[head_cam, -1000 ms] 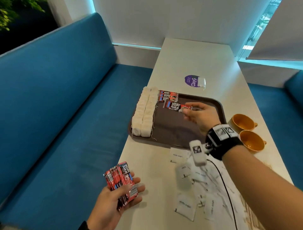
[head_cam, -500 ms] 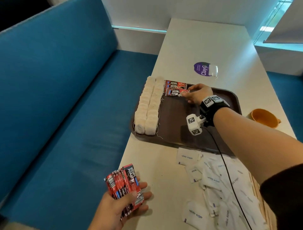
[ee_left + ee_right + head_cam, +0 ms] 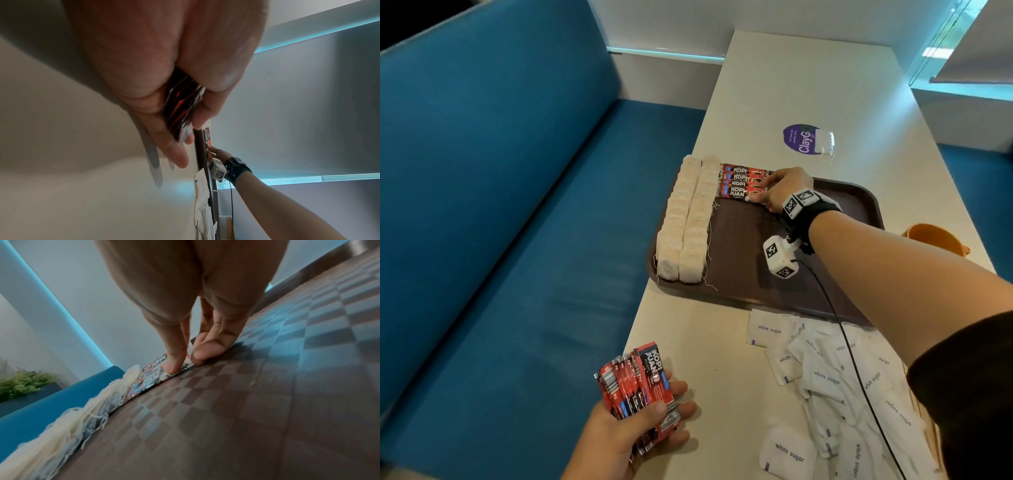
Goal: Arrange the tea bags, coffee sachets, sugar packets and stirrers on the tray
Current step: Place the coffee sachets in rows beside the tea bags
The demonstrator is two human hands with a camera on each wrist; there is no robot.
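Observation:
A brown tray (image 3: 756,284) holds two rows of white tea bags (image 3: 688,219) along its left side. Beside them at the far end lies a short stack of red coffee sachets (image 3: 739,181). My right hand (image 3: 760,192) pinches the right end of the nearest sachet (image 3: 152,374), thumb and forefinger (image 3: 174,363) low on the tray (image 3: 246,402). Near the table's front edge, my left hand (image 3: 654,411) grips a fanned bundle of coffee sachets (image 3: 640,380), also seen in the left wrist view (image 3: 180,105). White sugar packets (image 3: 825,377) lie heaped on the table before the tray.
An orange cup (image 3: 935,236) stands right of the tray. One loose tea bag (image 3: 823,140) lies on a purple sticker (image 3: 799,138) beyond it. Thin wooden strips (image 3: 928,431) peek from under the sugar heap. A blue bench (image 3: 517,240) runs along the left.
My right hand carried one coffee sachet leftward across the tray and set it down against the row beside the tea bags. The left hand kept its bundle in place.

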